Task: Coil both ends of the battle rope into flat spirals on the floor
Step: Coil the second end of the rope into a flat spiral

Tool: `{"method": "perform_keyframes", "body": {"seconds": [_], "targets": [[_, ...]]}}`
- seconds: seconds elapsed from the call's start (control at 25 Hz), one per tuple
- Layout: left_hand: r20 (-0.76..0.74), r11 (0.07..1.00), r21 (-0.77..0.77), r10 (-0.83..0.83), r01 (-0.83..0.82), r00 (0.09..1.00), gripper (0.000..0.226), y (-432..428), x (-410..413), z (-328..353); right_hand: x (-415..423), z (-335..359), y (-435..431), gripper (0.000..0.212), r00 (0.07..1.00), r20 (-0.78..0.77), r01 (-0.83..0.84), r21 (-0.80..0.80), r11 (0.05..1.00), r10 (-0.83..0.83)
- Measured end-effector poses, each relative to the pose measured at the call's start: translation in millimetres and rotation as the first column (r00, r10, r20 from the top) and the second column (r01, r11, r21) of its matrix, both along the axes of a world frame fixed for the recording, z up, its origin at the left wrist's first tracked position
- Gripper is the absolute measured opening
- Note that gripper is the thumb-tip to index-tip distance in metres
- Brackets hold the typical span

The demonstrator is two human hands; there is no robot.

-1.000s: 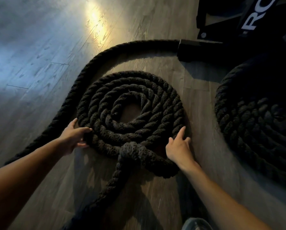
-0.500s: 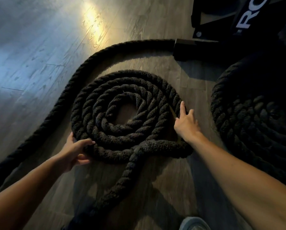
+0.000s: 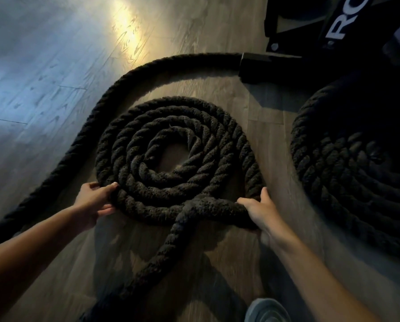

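A thick black battle rope lies on the wooden floor. Its middle coil (image 3: 178,159) is a loose flat spiral of several turns with a small open centre. A rope strand (image 3: 171,242) crosses over the coil's near edge and runs toward me. My left hand (image 3: 94,203) grips the coil's outer turn at its near left. My right hand (image 3: 259,212) holds the outer loop at the near right, fingers curled around it. A second, tighter spiral (image 3: 347,173) lies in shadow at the right.
A loose length of rope (image 3: 115,89) curves around the coil's left and far side to a black equipment base (image 3: 264,66) with white lettering at the top right. A grey shoe tip (image 3: 266,310) shows at the bottom edge.
My right hand moved from the coil's right side down to its near right edge and closed on the outer loop. My left hand stayed on the near left turn.
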State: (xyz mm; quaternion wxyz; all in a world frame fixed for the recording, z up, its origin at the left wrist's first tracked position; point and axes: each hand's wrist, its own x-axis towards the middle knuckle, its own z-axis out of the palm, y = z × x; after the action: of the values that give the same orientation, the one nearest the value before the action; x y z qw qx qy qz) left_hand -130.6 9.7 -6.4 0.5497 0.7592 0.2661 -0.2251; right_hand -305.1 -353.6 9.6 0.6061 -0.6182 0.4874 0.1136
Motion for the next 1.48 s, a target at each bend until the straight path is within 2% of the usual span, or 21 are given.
{"method": "perform_keyframes", "body": {"seconds": [0.12, 0.24, 0.36, 0.4, 0.48, 0.52, 0.6, 0.68, 0.76, 0.8, 0.88, 1.04, 1.2, 1.28, 1.32, 1.36, 1.4, 1.44, 1.48], "targets": [[-0.027, 0.999, -0.042, 0.025, -0.026, 0.999, 0.063, -13, -9, 3, 15, -6, -18, 0.112, 0.976, -0.048, -0.216, -0.154, 0.964, 0.211], [-0.138, 0.995, -0.082, 0.043, -0.054, 0.989, 0.058, -37, -34, 5, 48, -1, -35, 0.116, 0.911, -0.159, -0.41, -0.43, 0.804, 0.379], [-0.217, 0.996, -0.057, 0.056, -0.07, 0.975, 0.069, -48, -54, 8, 71, 0, -40, 0.109, 0.873, -0.208, -0.478, -0.542, 0.691, 0.441], [-0.23, 1.0, -0.023, 0.015, -0.021, 0.973, 0.074, -45, -54, 12, 72, 0, -42, 0.107, 0.867, -0.212, -0.486, -0.563, 0.669, 0.451], [-0.276, 0.982, 0.065, -0.155, 0.179, 0.948, 0.076, -27, -42, 23, 65, 2, -41, 0.1, 0.87, -0.201, -0.47, -0.613, 0.635, 0.451], [-0.306, 0.959, 0.106, -0.22, 0.262, 0.926, 0.073, -17, -34, 29, 59, 2, -35, 0.099, 0.876, -0.197, -0.457, -0.628, 0.63, 0.44], [-0.293, 0.943, 0.183, -0.217, 0.278, 0.931, 0.074, -3, -17, 36, 41, 0, -6, 0.108, 0.903, -0.174, -0.416, -0.59, 0.693, 0.393], [-0.14, 0.949, 0.238, -0.177, 0.207, 0.974, 0.072, -3, -3, 33, 17, -7, 35, 0.11, 0.935, -0.102, -0.33, -0.597, 0.731, 0.339], [0.039, 0.958, 0.248, -0.161, 0.146, 0.986, 0.08, -12, 3, 29, 6, -14, 57, 0.1, 0.959, 0.001, -0.219, -0.635, 0.741, 0.284], [0.078, 0.96, 0.241, -0.165, 0.142, 0.983, 0.084, -17, 4, 29, 8, -18, 58, 0.097, 0.961, 0.027, -0.201, -0.615, 0.763, 0.275], [0.076, 0.974, 0.191, -0.141, 0.124, 0.987, 0.093, -17, 6, 26, 18, -23, 48, 0.096, 0.939, 0.043, -0.254, -0.58, 0.774, 0.34], [0.031, 0.974, 0.142, -0.181, 0.175, 0.983, 0.112, -11, -7, 29, 45, -37, 9, 0.098, 0.817, 0.096, -0.426, -0.562, 0.708, 0.568], [-0.081, 0.964, 0.096, -0.24, 0.247, 0.967, 0.112, -17, -47, 26, 76, -29, -41, 0.093, 0.747, 0.087, -0.52, -0.54, 0.662, 0.659], [-0.144, 0.943, 0.15, -0.277, 0.298, 0.95, 0.106, -20, -56, 24, 84, -28, -47, 0.09, 0.755, 0.098, -0.503, -0.549, 0.668, 0.649], [-0.186, 0.871, 0.269, -0.372, 0.411, 0.909, 0.106, -21, -54, 27, 85, -30, -45, 0.089, 0.771, 0.127, -0.465, -0.559, 0.687, 0.625], [-0.265, 0.693, 0.458, -0.491, 0.557, 0.83, 0.109, -21, -48, 30, 85, -31, -44, 0.088, 0.787, 0.166, -0.418, -0.566, 0.711, 0.594], [-0.341, 0.432, 0.646, -0.575, 0.629, 0.744, 0.114, -20, -40, 33, 83, -32, -44, 0.088, 0.794, 0.206, -0.378, -0.57, 0.729, 0.572], [-0.359, 0.198, 0.774, -0.645, 0.602, 0.674, 0.12, -20, -30, 36, 81, -32, -47, 0.089, 0.798, 0.233, -0.348, -0.576, 0.74, 0.556], [-0.312, 0.079, 0.849, -0.722, 0.522, 0.618, 0.123, -19, -23, 38, 78, -32, -50, 0.089, 0.805, 0.246, -0.318, -0.589, 0.742, 0.54]]}}
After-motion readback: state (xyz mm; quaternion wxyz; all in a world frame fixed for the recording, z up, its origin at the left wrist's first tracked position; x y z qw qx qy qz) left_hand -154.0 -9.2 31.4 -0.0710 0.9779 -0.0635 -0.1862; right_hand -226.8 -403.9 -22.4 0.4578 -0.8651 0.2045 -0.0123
